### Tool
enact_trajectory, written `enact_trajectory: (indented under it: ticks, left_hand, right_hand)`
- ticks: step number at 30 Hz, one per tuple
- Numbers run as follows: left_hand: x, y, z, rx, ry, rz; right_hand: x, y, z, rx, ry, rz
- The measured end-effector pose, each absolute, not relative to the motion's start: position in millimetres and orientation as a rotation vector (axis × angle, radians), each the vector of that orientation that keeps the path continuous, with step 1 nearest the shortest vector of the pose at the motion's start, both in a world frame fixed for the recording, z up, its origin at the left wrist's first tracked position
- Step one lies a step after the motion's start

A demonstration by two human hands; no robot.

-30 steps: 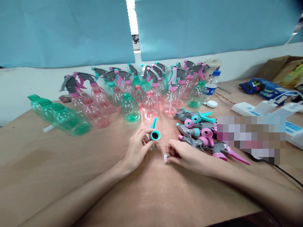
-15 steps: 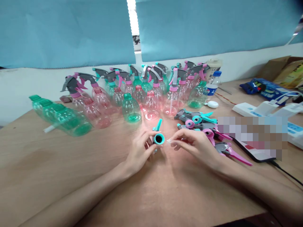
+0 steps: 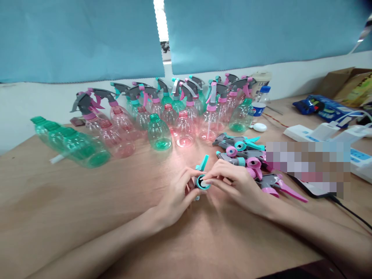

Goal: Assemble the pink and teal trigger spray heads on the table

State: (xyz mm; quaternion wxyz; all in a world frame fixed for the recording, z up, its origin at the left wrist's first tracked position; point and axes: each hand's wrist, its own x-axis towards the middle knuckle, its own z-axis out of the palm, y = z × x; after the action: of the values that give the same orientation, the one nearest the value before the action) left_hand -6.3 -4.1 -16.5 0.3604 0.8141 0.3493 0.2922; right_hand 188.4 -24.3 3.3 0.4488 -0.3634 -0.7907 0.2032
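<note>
My left hand point(image 3: 177, 195) grips a teal spray trigger head point(image 3: 201, 174) with its round threaded collar facing me. My right hand point(image 3: 235, 184) pinches a small white disc point(image 3: 204, 181) and presses it into the mouth of that collar. Both hands rest low over the brown table point(image 3: 87, 201), near its middle. Just right of my right hand lies a pile of loose grey trigger heads point(image 3: 247, 157) with pink and teal parts.
Several pink and green spray bottles point(image 3: 183, 116) stand in rows at the back, some capped, some without heads. Green bottles point(image 3: 72, 141) lie on their side at the left. White power strips point(image 3: 325, 133), a cable and cardboard boxes point(image 3: 348, 83) occupy the right side.
My right hand lifted the white disc from the table and brought it left to the collar of the trigger head. My left hand shifted slightly right and toward me with the head.
</note>
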Motion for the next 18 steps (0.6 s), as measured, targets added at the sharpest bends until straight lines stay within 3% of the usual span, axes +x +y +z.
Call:
enact_trajectory:
  ticks: [18]
  left_hand:
    - [-5.3,-3.2,-13.4,2.159,0.881,0.804]
  right_hand:
    - [190.5,-25.1,0.0,-0.833,-2.039,0.137]
